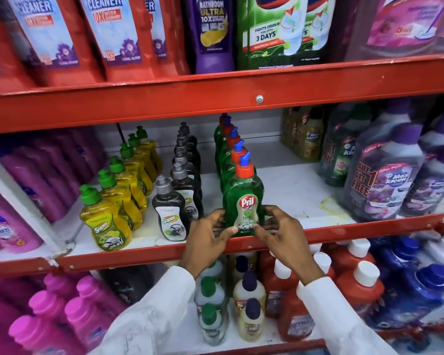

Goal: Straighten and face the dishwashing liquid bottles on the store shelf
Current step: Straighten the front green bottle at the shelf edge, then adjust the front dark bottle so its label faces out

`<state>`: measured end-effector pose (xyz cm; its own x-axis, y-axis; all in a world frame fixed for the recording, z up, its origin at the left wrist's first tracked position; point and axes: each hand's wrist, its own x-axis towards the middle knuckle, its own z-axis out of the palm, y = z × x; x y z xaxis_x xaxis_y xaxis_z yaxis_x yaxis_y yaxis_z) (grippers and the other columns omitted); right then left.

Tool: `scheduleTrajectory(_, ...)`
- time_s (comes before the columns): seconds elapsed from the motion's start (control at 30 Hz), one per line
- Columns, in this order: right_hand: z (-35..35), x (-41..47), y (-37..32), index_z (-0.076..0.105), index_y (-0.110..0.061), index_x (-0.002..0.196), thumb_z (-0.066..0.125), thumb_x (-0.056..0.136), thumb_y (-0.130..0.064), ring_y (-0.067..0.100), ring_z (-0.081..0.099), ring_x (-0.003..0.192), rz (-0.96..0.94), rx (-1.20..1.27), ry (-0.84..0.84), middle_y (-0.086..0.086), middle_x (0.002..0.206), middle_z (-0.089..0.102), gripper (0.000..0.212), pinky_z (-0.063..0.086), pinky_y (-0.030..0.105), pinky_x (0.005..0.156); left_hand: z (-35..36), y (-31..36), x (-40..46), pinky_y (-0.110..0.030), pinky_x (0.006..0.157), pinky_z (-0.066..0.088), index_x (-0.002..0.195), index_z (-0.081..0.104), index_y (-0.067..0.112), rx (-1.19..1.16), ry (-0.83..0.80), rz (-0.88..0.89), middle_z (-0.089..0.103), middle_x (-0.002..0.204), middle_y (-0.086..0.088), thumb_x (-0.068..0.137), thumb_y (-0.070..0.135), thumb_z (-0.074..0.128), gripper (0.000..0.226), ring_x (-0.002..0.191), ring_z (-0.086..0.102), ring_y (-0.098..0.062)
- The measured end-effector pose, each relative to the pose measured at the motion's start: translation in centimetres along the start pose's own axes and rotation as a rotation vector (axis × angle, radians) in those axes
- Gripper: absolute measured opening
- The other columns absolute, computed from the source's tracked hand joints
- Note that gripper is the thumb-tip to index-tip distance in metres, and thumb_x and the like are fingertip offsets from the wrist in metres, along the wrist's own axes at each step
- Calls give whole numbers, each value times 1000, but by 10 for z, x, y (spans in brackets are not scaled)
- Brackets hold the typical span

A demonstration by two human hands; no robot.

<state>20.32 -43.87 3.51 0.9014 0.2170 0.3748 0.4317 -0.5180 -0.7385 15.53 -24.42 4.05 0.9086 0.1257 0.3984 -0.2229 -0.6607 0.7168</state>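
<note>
Both hands hold the front green bottle (243, 201): the left hand (210, 237) wraps its left side with the thumb on the label's lower edge, and the right hand (282, 234) closes on its right side, thumb at the label too. It stands upright at the front lip of the middle shelf (344, 230), label facing out and reading "Pril" in white on red (smaller print below is too blurred to read). Its cap is red with a blue spout, and a row of like bottles (228, 149) runs straight back behind it.

Just to the left, a row of dark bottles (171, 213) with grey caps shows "Super" on the front label. Further left, yellow bottles (108, 224) with green caps also read "Super".

To the right, well apart across bare shelf, purple bottles (385, 185) read "Max Kleen" and "Buy 1 Get 1 Free". On the shelf above, red packs (108, 34) say "Cleaner 10X", a purple bottle (213, 29) "Bathroom Ultra 10X", and a green pack (269, 34) "Fights Odour 3 Days".
</note>
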Motion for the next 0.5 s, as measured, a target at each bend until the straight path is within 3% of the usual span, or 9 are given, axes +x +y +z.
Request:
scheduleTrajectory(0.2,4,-2,-3,60,-22,126,79,77,-30,10,72,91,75,80,40,-1,110,75,53,62,34,83,-3,0,-2,-33,91,57,122,63,21,-12,-6,22,72,116,7,84,34,74,42,102,67,-2)
scheduleTrajectory(0.3,9,-17,-18,60,-22,122,83,73,-29,12,65,88,80,216,355,-3,107,67,55,58,34,77,-9,4,-18,-29,102,48,136,52,26,65,8,58,64,129,8,89,35,69,51,116,61,-10)
scheduleTrajectory(0.37,21,-37,-36,62,-18,107,78,75,-22,17,60,82,-27,253,548,0,94,63,36,53,38,72,-22,3,-38,-30,105,44,136,53,25,91,128,60,63,131,4,90,30,67,48,119,58,-10)
scheduleTrajectory(0.5,65,-55,-78,67,-21,101,69,82,-18,10,65,88,-210,218,298,-4,97,69,20,54,27,79,-58,-15,-60,-25,100,43,112,65,15,51,572,145,57,120,-6,81,12,66,31,116,52,-6)
